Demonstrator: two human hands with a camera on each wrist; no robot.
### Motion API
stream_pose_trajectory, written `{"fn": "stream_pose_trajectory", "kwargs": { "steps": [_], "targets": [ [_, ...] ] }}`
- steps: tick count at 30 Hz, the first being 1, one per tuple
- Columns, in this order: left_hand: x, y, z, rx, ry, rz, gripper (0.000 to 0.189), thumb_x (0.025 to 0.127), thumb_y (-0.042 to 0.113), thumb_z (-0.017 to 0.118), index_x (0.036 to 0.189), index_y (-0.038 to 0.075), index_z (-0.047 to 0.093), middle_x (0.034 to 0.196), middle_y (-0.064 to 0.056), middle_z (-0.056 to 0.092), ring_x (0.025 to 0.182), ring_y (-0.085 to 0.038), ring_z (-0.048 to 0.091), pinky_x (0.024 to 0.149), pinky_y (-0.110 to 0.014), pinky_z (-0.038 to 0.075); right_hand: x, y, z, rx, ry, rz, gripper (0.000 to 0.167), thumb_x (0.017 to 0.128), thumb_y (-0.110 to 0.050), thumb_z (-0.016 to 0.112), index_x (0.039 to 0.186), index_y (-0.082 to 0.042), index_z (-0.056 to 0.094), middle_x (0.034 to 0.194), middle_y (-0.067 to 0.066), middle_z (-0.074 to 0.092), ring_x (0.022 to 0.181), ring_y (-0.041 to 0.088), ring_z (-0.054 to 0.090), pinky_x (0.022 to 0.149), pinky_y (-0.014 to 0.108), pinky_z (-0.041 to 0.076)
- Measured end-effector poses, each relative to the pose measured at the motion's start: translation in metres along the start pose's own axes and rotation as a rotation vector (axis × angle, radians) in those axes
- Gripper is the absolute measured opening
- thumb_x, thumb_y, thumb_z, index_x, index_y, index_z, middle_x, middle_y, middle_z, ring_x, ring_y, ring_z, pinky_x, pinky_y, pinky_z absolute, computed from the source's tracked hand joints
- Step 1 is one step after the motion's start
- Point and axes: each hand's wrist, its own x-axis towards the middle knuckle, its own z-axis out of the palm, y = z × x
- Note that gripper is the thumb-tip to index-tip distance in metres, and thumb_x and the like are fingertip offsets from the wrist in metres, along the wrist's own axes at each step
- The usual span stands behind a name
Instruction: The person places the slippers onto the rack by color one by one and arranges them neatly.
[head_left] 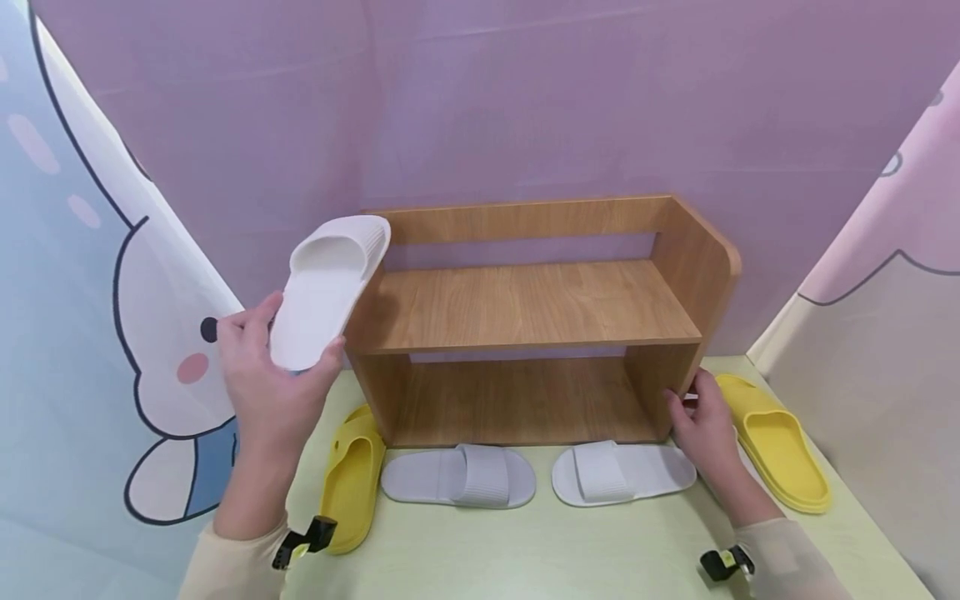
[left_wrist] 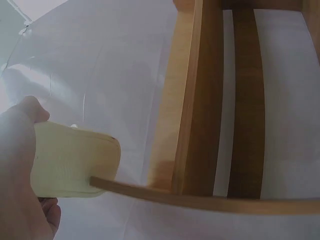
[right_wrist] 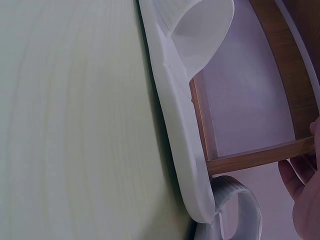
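Note:
My left hand point(head_left: 273, 383) holds a white slide slipper point(head_left: 311, 321), thumb on one edge and fingers on the other. The slipper is raised and tilted, its toe up beside the top left corner of the wooden shoe rack point(head_left: 525, 304). In the left wrist view the slipper's sole point(left_wrist: 70, 155) appears close to the rack's side panel. Low on the rack's right side panel, my right hand point(head_left: 705, 429) grips the front edge, thumb on one face and fingers on the other. Another white slide point(head_left: 656, 468) lies on the table just left of that hand.
A grey slide point(head_left: 420, 475) lies in front of the rack. Yellow clogs stand at either side, one left point(head_left: 348, 492) and one right point(head_left: 783, 454). The right wrist view shows another pale slipper point(right_wrist: 242, 200) beyond the white slide, partly hidden. A purple curtain point(head_left: 525, 100) hangs behind.

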Motion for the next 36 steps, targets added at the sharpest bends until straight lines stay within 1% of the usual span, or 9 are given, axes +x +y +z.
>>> {"fn": "stream_pose_trajectory", "kwargs": {
  "steps": [2,9,17,20,25,28,32,36],
  "targets": [
    [-0.002,0.003,0.005,0.002,-0.008,0.002,0.086,0.084,0.037,0.091,0.159,0.010,0.059,0.144,-0.017,0.049,0.139,-0.021,0.045,0.104,-0.058,0.056,0.000,0.000,0.000,0.004,0.002,-0.004,0.047,0.108,-0.005,0.067,0.151,0.004,0.050,0.131,0.025,0.064,0.112,0.038,0.066,0.081,0.001,0.046],
    [-0.007,0.011,0.024,-0.012,-0.018,0.031,0.085,0.084,0.040,0.089,0.158,0.009,0.059,0.141,-0.019,0.049,0.136,-0.022,0.046,0.103,-0.057,0.056,0.001,0.001,0.001,0.005,0.001,-0.005,0.048,0.108,-0.005,0.067,0.151,0.003,0.049,0.132,0.025,0.064,0.112,0.039,0.066,0.081,0.001,0.046],
    [-0.015,0.016,0.045,-0.028,-0.056,0.048,0.091,0.082,0.045,0.089,0.158,0.007,0.058,0.140,-0.020,0.048,0.134,-0.027,0.047,0.102,-0.056,0.054,0.001,0.002,-0.001,0.013,-0.012,0.023,0.048,0.109,-0.007,0.066,0.152,0.003,0.048,0.132,0.025,0.063,0.113,0.039,0.066,0.080,0.001,0.047],
    [-0.017,0.015,0.055,-0.017,-0.065,0.046,0.093,0.081,0.047,0.089,0.158,0.006,0.057,0.140,-0.020,0.048,0.135,-0.027,0.046,0.101,-0.056,0.054,0.001,0.001,-0.001,0.017,-0.013,0.027,0.047,0.109,-0.007,0.066,0.152,0.004,0.048,0.132,0.025,0.063,0.113,0.039,0.065,0.080,0.001,0.048],
    [-0.019,0.011,0.067,0.028,-0.069,0.059,0.095,0.079,0.050,0.089,0.156,0.004,0.058,0.140,-0.021,0.048,0.135,-0.033,0.045,0.102,-0.057,0.048,0.001,0.001,-0.001,0.014,-0.015,0.031,0.047,0.109,-0.007,0.065,0.151,0.004,0.048,0.132,0.026,0.063,0.113,0.040,0.066,0.080,0.001,0.047],
    [-0.020,0.009,0.073,0.041,-0.080,0.042,0.095,0.079,0.050,0.090,0.156,0.004,0.058,0.141,-0.020,0.048,0.134,-0.033,0.045,0.102,-0.057,0.048,0.001,0.002,-0.001,0.011,-0.014,0.029,0.046,0.109,-0.007,0.065,0.151,0.004,0.049,0.131,0.026,0.063,0.113,0.039,0.066,0.080,0.001,0.047],
    [-0.022,0.005,0.080,0.054,-0.105,0.012,0.094,0.080,0.050,0.090,0.156,0.004,0.057,0.140,-0.019,0.048,0.134,-0.034,0.044,0.103,-0.057,0.047,0.001,0.003,0.001,0.001,0.001,0.014,0.045,0.108,-0.004,0.066,0.149,0.005,0.050,0.128,0.024,0.064,0.109,0.033,0.064,0.080,0.001,0.048],
    [-0.022,0.000,0.087,0.079,-0.118,0.000,0.095,0.080,0.050,0.091,0.156,0.005,0.057,0.139,-0.019,0.047,0.133,-0.035,0.043,0.102,-0.058,0.045,0.002,0.002,0.001,-0.010,0.016,-0.002,0.044,0.107,-0.003,0.067,0.147,0.006,0.051,0.125,0.023,0.064,0.106,0.028,0.062,0.080,0.002,0.048]
  ]
}}
